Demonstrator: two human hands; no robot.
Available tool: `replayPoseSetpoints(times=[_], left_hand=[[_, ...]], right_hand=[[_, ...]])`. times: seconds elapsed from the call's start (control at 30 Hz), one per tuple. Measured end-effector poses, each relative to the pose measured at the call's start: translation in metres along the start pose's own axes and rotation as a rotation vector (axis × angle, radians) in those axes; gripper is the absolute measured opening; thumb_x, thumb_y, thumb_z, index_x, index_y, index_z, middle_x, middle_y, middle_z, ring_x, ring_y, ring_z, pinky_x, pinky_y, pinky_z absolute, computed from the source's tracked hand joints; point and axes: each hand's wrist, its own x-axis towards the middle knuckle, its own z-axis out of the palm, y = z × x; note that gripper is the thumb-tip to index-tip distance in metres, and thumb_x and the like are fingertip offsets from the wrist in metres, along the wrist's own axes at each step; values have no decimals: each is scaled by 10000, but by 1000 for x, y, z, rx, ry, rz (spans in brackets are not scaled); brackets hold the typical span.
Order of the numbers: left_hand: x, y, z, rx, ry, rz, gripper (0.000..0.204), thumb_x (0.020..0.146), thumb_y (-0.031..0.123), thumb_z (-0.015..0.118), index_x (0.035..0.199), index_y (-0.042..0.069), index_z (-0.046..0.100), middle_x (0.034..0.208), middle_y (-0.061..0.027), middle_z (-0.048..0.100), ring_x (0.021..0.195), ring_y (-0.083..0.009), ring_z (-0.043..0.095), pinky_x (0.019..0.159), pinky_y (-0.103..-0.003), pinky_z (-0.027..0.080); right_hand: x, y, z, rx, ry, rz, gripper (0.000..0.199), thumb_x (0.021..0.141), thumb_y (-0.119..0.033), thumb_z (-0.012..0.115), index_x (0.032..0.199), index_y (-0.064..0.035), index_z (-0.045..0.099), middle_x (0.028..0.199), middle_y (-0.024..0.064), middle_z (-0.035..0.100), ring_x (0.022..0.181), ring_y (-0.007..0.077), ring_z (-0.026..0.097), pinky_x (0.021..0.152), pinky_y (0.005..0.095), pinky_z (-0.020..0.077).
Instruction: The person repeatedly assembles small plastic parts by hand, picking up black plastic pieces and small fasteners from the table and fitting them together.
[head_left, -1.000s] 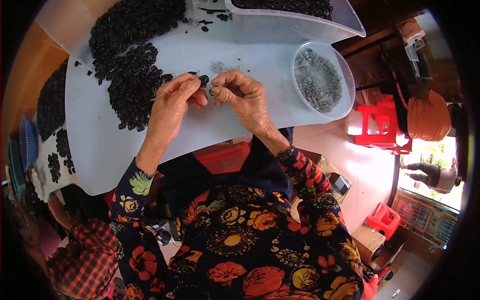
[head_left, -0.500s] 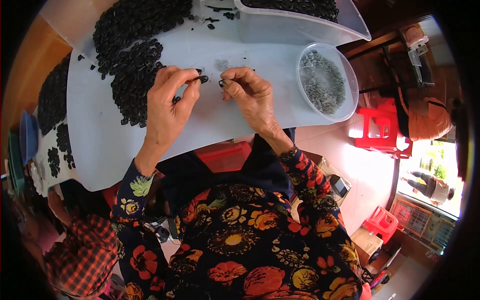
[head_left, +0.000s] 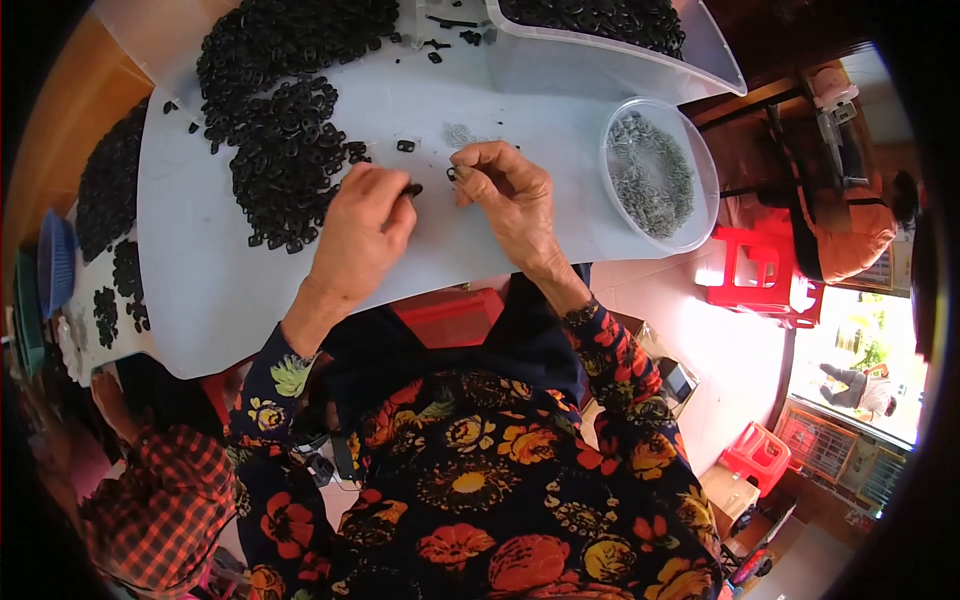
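Observation:
My left hand [head_left: 362, 228] is closed over the white table, its back toward me. A small black plastic piece [head_left: 412, 190] pokes out at its fingertips. Just to the right, my right hand [head_left: 510, 200] pinches another small black plastic piece with a hole [head_left: 452, 174] between thumb and forefinger. The two pieces are apart. Beyond my left hand, a loose black piece [head_left: 405, 146] lies by itself on the table. A big heap of similar black pieces [head_left: 285, 160] spreads to the left of my left hand.
A round clear tub [head_left: 711, 180] of small silvery parts stands on the right. Behind it is a clear bin [head_left: 560, 62] holding black pieces. Tiny clear bits [head_left: 458, 134] lie beyond my right hand. Red stools [head_left: 748, 265] stand on the floor. A person in a checked head covering [head_left: 165, 510] is at lower left.
My left hand has dropped nearer to me and turned, so its back now hides more of the fingers. The loose black piece beyond it shows more plainly. My right hand keeps its pinch.

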Motion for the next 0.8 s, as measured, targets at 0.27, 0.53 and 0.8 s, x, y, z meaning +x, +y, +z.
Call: replayPoseSetpoints(times=[0.27,0.53,0.8], left_hand=[[3,-9,-12,-1081,-22,-589,131,879,97,576,938,-12,619,752,-36,618,722,-93,549,703,-235,436],[8,-1,-5,-1072,-66,-595,151,877,99,582,967,-14,625,745,-9,600,722,-97,568,706,-239,446],[15,6,-13,-773,-122,-483,106,865,88,573,933,13,607,735,12,587,687,-44,538,628,-199,416]], right_hand=[[-1,-8,0,-77,-90,76,118,876,-2,575,971,32,635,815,16,606,704,60,530,651,217,472],[-3,-10,2,-121,-124,116,113,863,-21,602,955,29,647,858,31,643,788,63,574,719,218,488],[-2,-10,0,-137,-137,118,73,855,-33,609,900,16,640,825,4,644,771,50,577,706,214,488]])
